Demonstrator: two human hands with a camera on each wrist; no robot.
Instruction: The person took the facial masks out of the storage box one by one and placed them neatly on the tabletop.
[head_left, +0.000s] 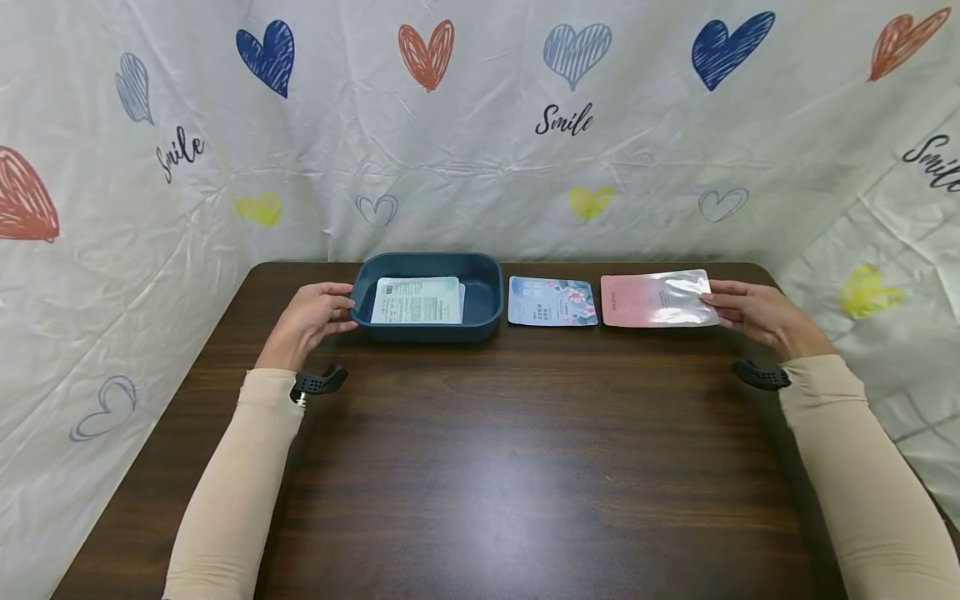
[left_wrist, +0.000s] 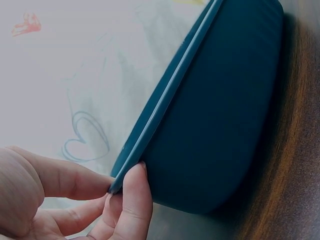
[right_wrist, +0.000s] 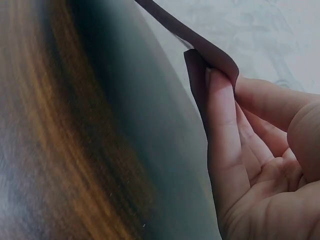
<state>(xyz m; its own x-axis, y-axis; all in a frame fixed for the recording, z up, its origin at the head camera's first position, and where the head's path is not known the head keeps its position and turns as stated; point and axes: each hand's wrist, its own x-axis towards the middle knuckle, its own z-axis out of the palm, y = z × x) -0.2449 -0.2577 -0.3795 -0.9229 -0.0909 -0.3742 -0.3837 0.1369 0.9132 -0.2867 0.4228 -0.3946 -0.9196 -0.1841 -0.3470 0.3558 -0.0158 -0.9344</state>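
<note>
A dark blue plastic bin (head_left: 427,334) stands at the back of the table. My left hand (head_left: 309,323) pinches its left rim, thumb and fingers on either side, as the left wrist view shows on the bin wall (left_wrist: 215,110). Inside lies a pale green printed packet (head_left: 417,301), partly covering a whitish one. To the right, my right hand (head_left: 761,317) pinches the right end of a pink and silver foil packet (head_left: 637,302). In the right wrist view that packet (right_wrist: 200,45) bends where the fingers grip its edge.
Between the bin and the pink packet, a light blue flowered packet (head_left: 547,302) lies flat on the brown wooden table (head_left: 495,450). Behind and at both sides hangs a white cloth (head_left: 480,125) printed with hearts and "Smile".
</note>
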